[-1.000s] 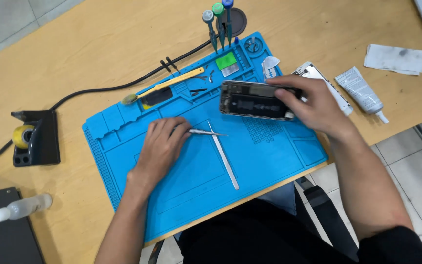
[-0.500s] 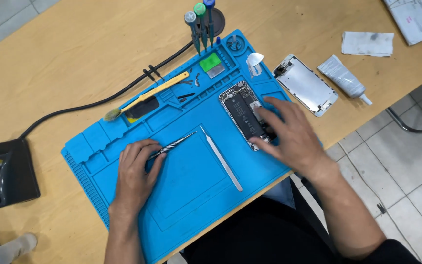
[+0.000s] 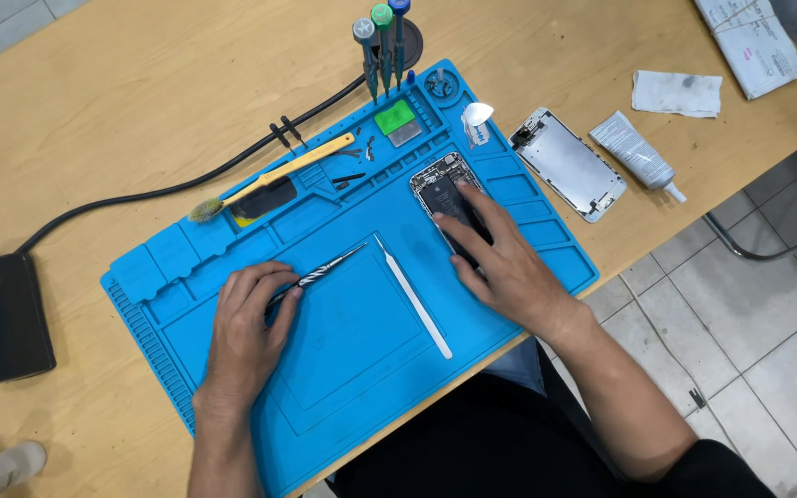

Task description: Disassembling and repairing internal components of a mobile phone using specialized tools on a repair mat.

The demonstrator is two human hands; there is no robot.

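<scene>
Desk (image 3: pixel 122 101) of pale wood carries a blue work mat (image 3: pixel 343 369). On the mat's left half, the left hand (image 3: pixel 246 327) lies with its grip closed around a striped screwdriver (image 3: pixel 320 272), whose tip points up and right. Just beside it lies a pair of white tweezers (image 3: pixel 414 297), slanted. Further right, the right hand (image 3: pixel 500 263) presses flat, grip released, on an opened phone (image 3: pixel 443 189) lying on the mat. Off the mat, a detached screen (image 3: pixel 569 164) and a grey tube (image 3: pixel 636 153) lie near each other.
</scene>
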